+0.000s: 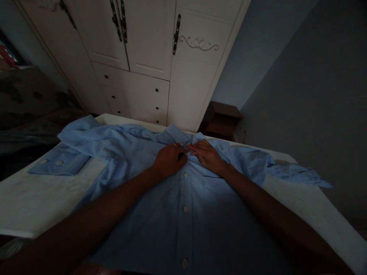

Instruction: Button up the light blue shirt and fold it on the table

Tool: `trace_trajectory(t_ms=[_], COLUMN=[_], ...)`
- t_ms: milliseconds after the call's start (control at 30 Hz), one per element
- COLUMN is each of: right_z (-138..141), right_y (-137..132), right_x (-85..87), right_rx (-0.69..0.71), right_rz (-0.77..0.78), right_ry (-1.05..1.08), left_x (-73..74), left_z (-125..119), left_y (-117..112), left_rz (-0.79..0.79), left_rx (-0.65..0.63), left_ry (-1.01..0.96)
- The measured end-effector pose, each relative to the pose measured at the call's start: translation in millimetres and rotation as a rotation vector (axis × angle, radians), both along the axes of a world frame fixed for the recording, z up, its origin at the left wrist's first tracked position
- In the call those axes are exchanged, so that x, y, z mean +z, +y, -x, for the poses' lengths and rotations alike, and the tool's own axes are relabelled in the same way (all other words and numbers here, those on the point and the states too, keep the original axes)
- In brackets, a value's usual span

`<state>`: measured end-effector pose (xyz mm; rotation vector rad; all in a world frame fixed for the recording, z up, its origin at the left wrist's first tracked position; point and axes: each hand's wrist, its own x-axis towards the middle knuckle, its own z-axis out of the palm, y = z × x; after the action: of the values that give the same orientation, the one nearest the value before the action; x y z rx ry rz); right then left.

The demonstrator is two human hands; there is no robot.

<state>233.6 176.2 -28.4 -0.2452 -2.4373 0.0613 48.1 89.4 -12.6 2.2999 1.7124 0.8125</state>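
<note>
Plain light blue over the shirt (pixel 160 208), darker toward the lower edge; off-white on the buttons (pixel 186 209); white with faint grey mottling on the tabletop (pixel 17 194); cream on the wardrobe (pixel 189 91), with a scroll pattern in matching cream; near-black on the handles (pixel 177 34) and knobs (pixel 156 90); reddish brown on the small cabinet (pixel 220 124); blue-grey on the wall (pixel 252 57)

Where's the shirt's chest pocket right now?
In the head view, the chest pocket is right of the button placket, just below the right hand and beside its forearm.
</note>
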Motion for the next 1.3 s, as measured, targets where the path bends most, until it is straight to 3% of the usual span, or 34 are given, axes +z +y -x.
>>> trace_trajectory(t_ms=[300, 567, 1000, 1300], right_z=[-0.6, -0.1, -0.6, -3.3], right_y=[1.1, 1.6, -0.4, -4.3], right_x=[-4.1, -2.8, -0.7, 4.4], right_rx=[-0.003, 0.004, -0.018, -0.032], right_rz=[0.022, 0.124, 0.036, -0.061], right_ry=[-0.041, 0.022, -0.008, 0.104], left_x=[1.1, -0.2, -1.4, 0.4], left_z=[1.7, 1.7, -2.5, -5.2], left_y=[3.8, 3.6, -0.9, -4.8], left_rz=[0.085, 0.063, 0.004, -0.171], left_rx=[0.021, 0.007, -0.003, -0.007], left_ry=[-0.154, -0.163, -0.183, -0.037])
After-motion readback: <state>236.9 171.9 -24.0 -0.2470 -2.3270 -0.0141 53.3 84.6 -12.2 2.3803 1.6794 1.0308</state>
